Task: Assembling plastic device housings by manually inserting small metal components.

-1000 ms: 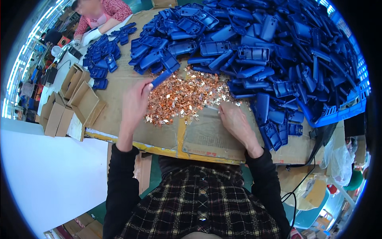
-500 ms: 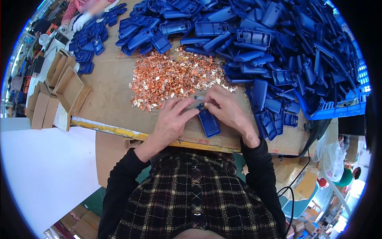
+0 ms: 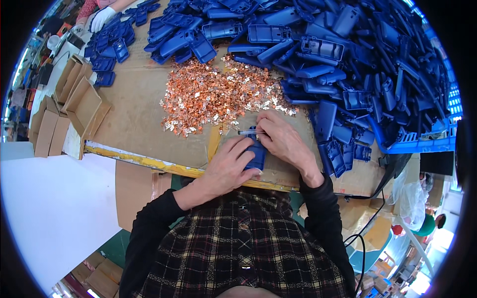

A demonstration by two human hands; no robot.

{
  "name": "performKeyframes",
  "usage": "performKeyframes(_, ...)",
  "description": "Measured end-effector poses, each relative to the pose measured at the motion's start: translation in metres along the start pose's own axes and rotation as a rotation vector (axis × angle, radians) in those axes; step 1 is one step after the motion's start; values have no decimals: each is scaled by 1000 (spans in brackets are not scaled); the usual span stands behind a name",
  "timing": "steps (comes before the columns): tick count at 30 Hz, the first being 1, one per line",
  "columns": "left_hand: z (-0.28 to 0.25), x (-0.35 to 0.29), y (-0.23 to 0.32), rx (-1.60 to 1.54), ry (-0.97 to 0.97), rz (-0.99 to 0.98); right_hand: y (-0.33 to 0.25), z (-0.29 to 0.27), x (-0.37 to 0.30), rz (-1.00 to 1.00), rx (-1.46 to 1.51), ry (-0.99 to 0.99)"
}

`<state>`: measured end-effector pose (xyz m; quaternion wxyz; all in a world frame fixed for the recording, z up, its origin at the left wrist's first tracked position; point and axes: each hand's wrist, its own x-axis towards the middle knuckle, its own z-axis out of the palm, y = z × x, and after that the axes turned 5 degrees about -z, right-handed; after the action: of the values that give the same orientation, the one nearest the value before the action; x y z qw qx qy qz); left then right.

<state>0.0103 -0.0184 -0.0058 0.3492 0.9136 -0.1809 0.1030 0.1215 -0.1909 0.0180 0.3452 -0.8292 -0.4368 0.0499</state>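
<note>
at the far left of the frame a row of open brown cardboard boxes (image 3: 64, 107) sits beside the cardboard-covered worktable (image 3: 134, 99), whose near edge with its worn yellow strip runs across the middle of the picture. in the upper left corner another person's white-gloved hand (image 3: 103, 18) rests near a small cluster of blue plastic housings (image 3: 107, 49). toward the centre, a loose heap of small copper-coloured metal clips (image 3: 213, 97) is spread over the cardboard, just above the person's hands. the left hand (image 3: 229, 166), coming up from the lower middle in a black sleeve, has its fingers curled around the lower end of a single blue plastic housing (image 3: 257, 153), which lies at the centre of the frame near the table's front edge. just to the right, the right hand (image 3: 283, 141) closes over the upper part of the same housing, its thumb and forefinger pinched narrowly on a thin silver-grey pin-like tool (image 3: 247, 132) that points left across the top of the piece. further right and across the upper right of the frame, a big pile of blue plastic housings (image 3: 357, 64) lies heaped, reaching down to a blue plastic crate (image 3: 422, 144) at the right edge.
</note>
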Motion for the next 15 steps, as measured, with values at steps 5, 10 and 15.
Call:
performKeyframes(5, -2, 1, -1, -36, 12, -5, 4, 2, 1, -15, 10, 13)
performKeyframes(10, -4, 2, 0, -38, 6, 9, 3, 2, 1, -3, 29, 12)
performKeyframes(15, -4, 1, 0, -45, -8, 2, -2, 1, 5, 157, 108, 27)
